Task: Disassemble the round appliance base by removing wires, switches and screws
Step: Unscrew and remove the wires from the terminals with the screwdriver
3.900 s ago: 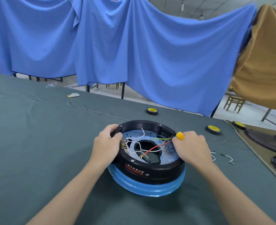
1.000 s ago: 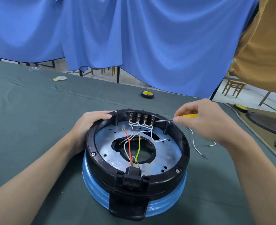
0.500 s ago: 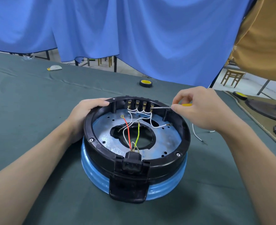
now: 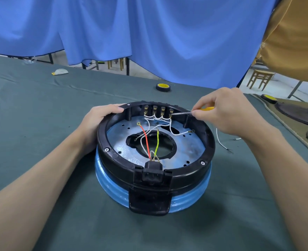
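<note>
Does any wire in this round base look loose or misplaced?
Yes. The red wire and yellow-green wire rise from the plug socket with free ring ends, bolted to nothing. One white wire lies outside the base on the cloth.

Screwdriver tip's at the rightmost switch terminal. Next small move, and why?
Probably lever that terminal loose: the right hand holds the screwdriver, tip against the rightmost switch, its white wire is still attached, and the left hand steadies the base.
</note>
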The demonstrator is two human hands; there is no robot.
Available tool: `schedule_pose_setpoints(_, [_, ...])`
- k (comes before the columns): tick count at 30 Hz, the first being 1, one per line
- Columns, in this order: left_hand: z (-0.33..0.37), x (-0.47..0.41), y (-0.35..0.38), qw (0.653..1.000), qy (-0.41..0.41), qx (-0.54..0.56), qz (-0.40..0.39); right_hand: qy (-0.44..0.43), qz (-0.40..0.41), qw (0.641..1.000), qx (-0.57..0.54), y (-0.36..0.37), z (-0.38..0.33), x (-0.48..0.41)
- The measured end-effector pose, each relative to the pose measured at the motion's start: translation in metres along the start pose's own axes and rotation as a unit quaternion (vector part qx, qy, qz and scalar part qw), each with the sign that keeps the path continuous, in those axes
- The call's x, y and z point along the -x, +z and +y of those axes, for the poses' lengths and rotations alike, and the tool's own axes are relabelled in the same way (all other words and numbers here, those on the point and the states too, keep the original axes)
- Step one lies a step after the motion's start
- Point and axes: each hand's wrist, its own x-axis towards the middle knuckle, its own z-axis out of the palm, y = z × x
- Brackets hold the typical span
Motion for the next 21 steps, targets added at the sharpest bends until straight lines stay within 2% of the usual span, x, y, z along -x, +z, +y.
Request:
schedule_pose_setpoints(10, [0.0, 0.002, 0.003, 1.0, -0.004, 0.003, -0.022, 0.007, -0.041, 0.997, -0.062, -0.007, 0.008, -0.007])
schedule_pose_setpoints(17, [-0.001, 0.002, 0.002, 1.0, -0.006, -0.001, -0.005, 0.033, -0.067, 0.989, -0.131, -0.004, 0.016, -0.005])
schedule_pose_setpoints(21, [-0.001, 0.001, 0.002, 1.0, -0.012, 0.002, -0.006, 0.017, -0.049, 0.996, -0.067, -0.007, 0.015, -0.001])
